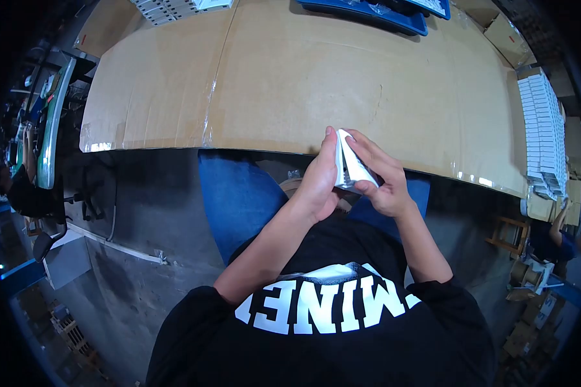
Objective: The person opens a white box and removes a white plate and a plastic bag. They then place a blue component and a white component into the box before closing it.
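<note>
A small white box (360,170) is held between my two hands just over the near edge of the cardboard-covered table. A dark, narrow gap shows between its white panels, so it looks partly unfolded. My left hand (317,184) presses along its left side, with the thumb reaching up the panel. On the other side, my right hand (387,177) grips the box, fingers over the top and thumb near the lower edge. What lies inside the gap is too dark to make out.
Cardboard (290,90) covers the table. Blue trays (374,18) sit at the far edge, and white boxes (181,8) lie far left. A tall stack of white boxes (543,132) stands at the right. Other people (29,187) are at both sides.
</note>
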### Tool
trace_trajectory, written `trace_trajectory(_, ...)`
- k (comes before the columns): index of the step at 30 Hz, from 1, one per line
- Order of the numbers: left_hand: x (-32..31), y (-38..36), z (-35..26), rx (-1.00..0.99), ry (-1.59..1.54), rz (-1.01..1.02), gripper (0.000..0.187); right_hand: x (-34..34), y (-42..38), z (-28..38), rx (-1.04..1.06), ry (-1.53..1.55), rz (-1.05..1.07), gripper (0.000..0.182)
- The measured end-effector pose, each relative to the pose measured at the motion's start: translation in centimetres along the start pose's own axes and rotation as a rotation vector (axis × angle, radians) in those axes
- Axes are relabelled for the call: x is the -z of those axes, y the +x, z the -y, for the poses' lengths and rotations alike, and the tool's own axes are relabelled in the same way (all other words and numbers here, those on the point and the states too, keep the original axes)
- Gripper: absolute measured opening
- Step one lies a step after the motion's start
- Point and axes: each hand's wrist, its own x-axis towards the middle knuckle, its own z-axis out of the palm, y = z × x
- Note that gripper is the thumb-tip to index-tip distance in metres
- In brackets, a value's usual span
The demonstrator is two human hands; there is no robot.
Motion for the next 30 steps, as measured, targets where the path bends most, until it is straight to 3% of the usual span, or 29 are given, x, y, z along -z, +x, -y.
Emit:
trace_trajectory(5,-0.2,0.1,-0.3,-0.012,-0.026,0.0,0.065,0.0,0.1,-0.7,-0.047,0.068,-0.028,0.071)
trace_trajectory(7,0.3,0.1,-0.6,-0.018,-0.034,0.006,0.068,0.5,-0.1,-1.7,-0.261,0.652,-0.183,0.079)
trace_trajectory(9,1.0,0.0,-1.0,0.014,-0.085,0.161,0.075,1.7,0.5,-1.4,-0.242,0.544,-0.19,0.082)
trace_trajectory(11,0.6,0.0,-1.0,-0.005,-0.083,0.147,0.081,2.1,1.2,-0.1,-0.228,0.437,-0.196,0.085)
trace_trajectory(14,0.2,0.0,-1.2,0.076,-0.153,0.152,0.083,2.0,1.7,0.5,-0.292,0.544,-0.144,0.071)
trace_trajectory(21,-0.2,-0.2,-0.8,0.112,-0.154,0.114,0.076,2.0,2.1,-0.4,-0.281,0.417,0.033,0.055)
trace_trajectory(30,-0.8,-0.5,-0.8,0.084,-0.135,0.122,0.074,1.3,1.7,-0.9,-0.263,0.311,0.077,0.053)
